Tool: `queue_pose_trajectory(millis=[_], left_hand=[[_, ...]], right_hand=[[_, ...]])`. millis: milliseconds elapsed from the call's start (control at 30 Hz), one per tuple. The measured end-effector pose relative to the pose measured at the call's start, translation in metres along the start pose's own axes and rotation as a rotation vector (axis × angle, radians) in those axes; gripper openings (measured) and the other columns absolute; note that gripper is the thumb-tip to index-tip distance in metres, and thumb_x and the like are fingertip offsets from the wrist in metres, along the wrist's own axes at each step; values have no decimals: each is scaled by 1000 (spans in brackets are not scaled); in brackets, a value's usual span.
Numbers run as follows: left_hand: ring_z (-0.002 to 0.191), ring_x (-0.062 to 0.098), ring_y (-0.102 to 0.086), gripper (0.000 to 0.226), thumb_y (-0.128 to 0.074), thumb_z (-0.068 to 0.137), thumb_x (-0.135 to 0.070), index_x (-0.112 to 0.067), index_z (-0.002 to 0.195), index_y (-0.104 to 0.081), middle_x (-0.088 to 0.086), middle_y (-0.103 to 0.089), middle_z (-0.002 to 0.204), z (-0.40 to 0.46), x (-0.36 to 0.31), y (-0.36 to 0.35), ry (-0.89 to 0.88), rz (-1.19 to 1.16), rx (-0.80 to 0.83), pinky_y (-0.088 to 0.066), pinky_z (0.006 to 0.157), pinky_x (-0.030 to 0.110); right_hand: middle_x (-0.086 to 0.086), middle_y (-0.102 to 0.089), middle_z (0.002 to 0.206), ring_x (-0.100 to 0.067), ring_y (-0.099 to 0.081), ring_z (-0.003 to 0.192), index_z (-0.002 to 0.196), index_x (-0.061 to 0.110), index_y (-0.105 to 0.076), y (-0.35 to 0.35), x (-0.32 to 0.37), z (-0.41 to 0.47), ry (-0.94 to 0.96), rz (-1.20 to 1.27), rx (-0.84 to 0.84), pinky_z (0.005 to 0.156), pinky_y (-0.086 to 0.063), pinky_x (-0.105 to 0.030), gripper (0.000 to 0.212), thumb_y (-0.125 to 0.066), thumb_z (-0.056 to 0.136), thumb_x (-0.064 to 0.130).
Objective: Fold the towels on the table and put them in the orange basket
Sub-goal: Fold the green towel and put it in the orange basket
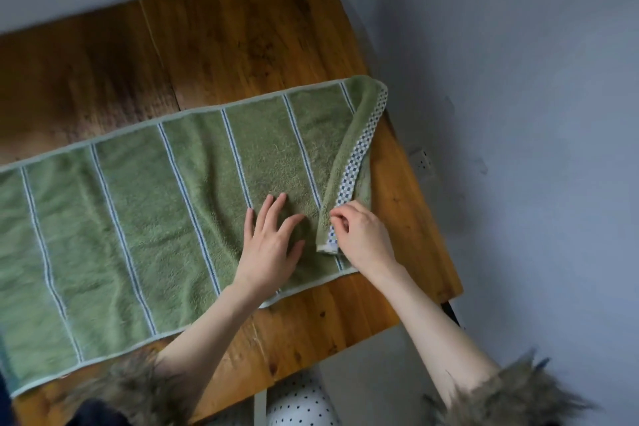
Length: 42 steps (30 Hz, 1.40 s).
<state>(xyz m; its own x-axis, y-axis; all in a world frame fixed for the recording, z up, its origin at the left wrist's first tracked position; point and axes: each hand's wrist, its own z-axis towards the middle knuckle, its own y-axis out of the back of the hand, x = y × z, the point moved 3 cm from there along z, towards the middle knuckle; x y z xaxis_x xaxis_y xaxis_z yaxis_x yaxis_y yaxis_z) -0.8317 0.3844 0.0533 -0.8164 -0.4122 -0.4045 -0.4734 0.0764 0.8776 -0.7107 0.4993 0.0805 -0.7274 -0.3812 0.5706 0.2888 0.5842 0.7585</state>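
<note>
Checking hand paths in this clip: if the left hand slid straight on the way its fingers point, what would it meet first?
The left hand, flat on the green towel, would meet more bare towel, then probably the towel's far hem and the wooden table.

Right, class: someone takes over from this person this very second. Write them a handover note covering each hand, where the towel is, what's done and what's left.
Left hand: open, flat on the green striped towel, pressing it down.
Right hand: pinch grip on the checkered end band, which is turned back over the towel's right end.
Towel: spread lengthwise across the wooden table, its left end running out of view.
Done: only that narrow end flap is turned over.
Left: complete the folds, then place it in the orange basket, which is not in view. No other towels visible.
</note>
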Motion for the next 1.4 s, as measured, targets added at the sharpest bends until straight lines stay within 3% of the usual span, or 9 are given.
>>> queue_pose_trajectory(millis=[100,200,267,367,567,733,967,1167,1400], left_hand=[[129,38,-39,31,-58,85,-29,-13,112,-63,17,-47,136,-8,1,3,17,-31,-77,-32,105,56],[113,29,-44,36,-44,86,-41,-17,105,-63,7,-54,119,-10,-10,9,42,-102,-113,-40,93,48],[106,26,-46,38,-46,86,-45,-18,108,-61,5,-55,113,-6,-21,10,31,-116,-110,-42,87,44],[102,27,-51,47,-64,81,-45,-15,116,-57,8,-54,115,5,-35,6,-48,-132,-52,-47,80,40],[100,28,-60,54,-82,63,-32,-12,110,-62,8,-60,116,9,-45,0,-134,7,26,-50,77,38],[97,25,-60,28,-72,78,-16,-11,104,-63,4,-63,108,9,-39,4,-62,-232,-66,-50,77,37],[92,19,-58,25,-53,88,-5,-9,111,-62,3,-61,99,8,-27,12,143,-503,-32,-45,83,28],[76,6,-59,8,-57,92,-18,-18,96,-64,-6,-64,83,-3,-9,28,301,-746,38,-44,68,9],[73,14,-61,11,-58,89,-19,-15,80,-63,2,-66,75,-33,24,74,406,-832,-83,-45,65,20]], right_hand=[[-2,-68,95,-3,-54,61,113,11,-64,7,-8,9,-127,163,-20,54,-42,-14,24,-47,97,18],[4,-64,76,-12,-54,48,110,11,-64,29,-17,25,-231,221,-147,44,-39,-22,23,-46,97,18],[2,-66,89,-11,-55,54,112,10,-63,45,-19,49,-276,214,-207,55,-46,-26,24,-45,97,18],[-5,-63,117,-19,-63,94,119,9,-60,55,-27,93,-438,302,-244,88,-49,-33,30,-45,97,23],[-1,-59,97,-14,-51,85,107,8,-65,54,-21,135,-618,461,-287,72,-36,-22,27,-46,97,25],[-9,-66,113,-23,-60,106,109,7,-68,61,-15,145,-621,436,-408,87,-45,-28,26,-53,94,21],[-10,-64,115,-25,-63,102,117,2,-58,63,-5,152,-781,775,-378,88,-53,-39,43,-69,83,25],[-3,-67,88,-18,-63,85,90,4,-66,68,25,153,-617,674,-396,79,-51,-32,11,-63,86,14],[0,-66,89,-17,-64,86,91,16,-63,63,102,129,-281,468,-361,79,-55,-31,5,-62,87,19]])
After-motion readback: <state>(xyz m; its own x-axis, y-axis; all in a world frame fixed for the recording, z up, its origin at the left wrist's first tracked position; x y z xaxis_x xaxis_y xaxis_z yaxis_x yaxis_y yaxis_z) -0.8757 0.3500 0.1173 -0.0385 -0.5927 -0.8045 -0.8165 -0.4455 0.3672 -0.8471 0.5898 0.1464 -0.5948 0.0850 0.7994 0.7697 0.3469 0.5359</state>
